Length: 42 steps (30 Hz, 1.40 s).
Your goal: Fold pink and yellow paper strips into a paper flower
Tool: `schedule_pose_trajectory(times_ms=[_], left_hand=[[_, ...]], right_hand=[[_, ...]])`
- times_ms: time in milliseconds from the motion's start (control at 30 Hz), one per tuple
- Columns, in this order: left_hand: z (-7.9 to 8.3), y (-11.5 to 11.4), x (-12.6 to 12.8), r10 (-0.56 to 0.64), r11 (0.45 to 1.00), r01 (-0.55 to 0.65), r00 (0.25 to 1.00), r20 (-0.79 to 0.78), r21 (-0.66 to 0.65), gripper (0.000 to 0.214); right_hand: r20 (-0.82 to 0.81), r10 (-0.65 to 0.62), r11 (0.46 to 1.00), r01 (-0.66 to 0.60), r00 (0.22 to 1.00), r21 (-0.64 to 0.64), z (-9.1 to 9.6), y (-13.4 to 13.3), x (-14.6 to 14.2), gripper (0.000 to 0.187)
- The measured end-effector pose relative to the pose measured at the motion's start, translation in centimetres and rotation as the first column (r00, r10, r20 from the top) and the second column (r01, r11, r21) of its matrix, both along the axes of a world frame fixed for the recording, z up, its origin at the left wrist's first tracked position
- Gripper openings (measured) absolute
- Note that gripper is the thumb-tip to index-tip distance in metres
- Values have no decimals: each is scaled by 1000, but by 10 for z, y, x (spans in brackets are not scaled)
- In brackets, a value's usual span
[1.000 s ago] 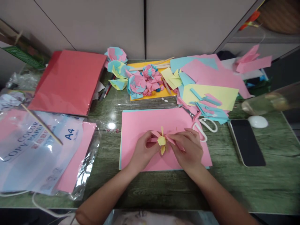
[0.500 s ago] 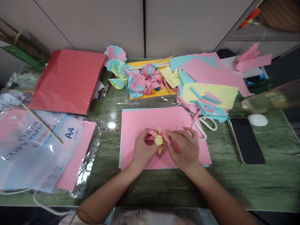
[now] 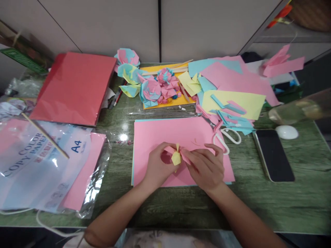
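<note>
Tipped a little since the earlier frame, the folded paper piece (image 3: 176,158) shows its yellow centre more squarely, with just a sliver of its lower tip left in sight at six o'clock. Nearest, the counter (image 3: 155,210) runs between the two forearms, which come in from seven and five o'clock; that stretch gives room for moving.

Between the hands, over the pink sheet (image 3: 147,134), the piece sits at three o'clock from the left hand's (image 3: 160,163) fingers and nine o'clock from those of the right hand (image 3: 205,167). Both touch it, so neither is nearer. Its pink arms run roughly nine to three; a yellow strip points to twelve. Left thumb and forefinger curve round the pink arm on their side, seemingly pinching it; right thumb and forefinger press on the other pink flap, and one further right finger lifts away.

Beyond, the sheet's far edge leaves some room towards eleven and twelve o'clock, while the scissors (image 3: 224,146) lie at two, just beside the right hand. Past that edge, thin wires (image 3: 165,114) lie at twelve, with paper flowers (image 3: 152,90) farther off at eleven.
</note>
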<state>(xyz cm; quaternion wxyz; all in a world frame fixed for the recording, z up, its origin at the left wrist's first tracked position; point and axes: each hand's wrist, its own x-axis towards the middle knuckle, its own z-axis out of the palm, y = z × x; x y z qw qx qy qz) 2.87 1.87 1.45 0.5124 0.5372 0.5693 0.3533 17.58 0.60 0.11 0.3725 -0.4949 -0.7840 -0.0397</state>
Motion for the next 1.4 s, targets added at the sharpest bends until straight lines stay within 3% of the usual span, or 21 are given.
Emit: schedule_pose_trajectory(times_ms=[500, 733, 1400], left_hand=[[-8, -2, -1, 36, 999, -34, 989, 146, -22, 22], [-7, -1, 1, 88, 993, -76, 987, 134, -95, 19], [-13, -6, 0, 112, 992, -112, 994, 4, -59, 28]], right_hand=[[-95, 13, 996, -21, 995, -86, -6, -6, -3, 26], [-133, 35, 990, -53, 990, -135, -11, -8, -3, 28], [-100, 65, 990, -77, 993, -114, -5, -11, -5, 27]])
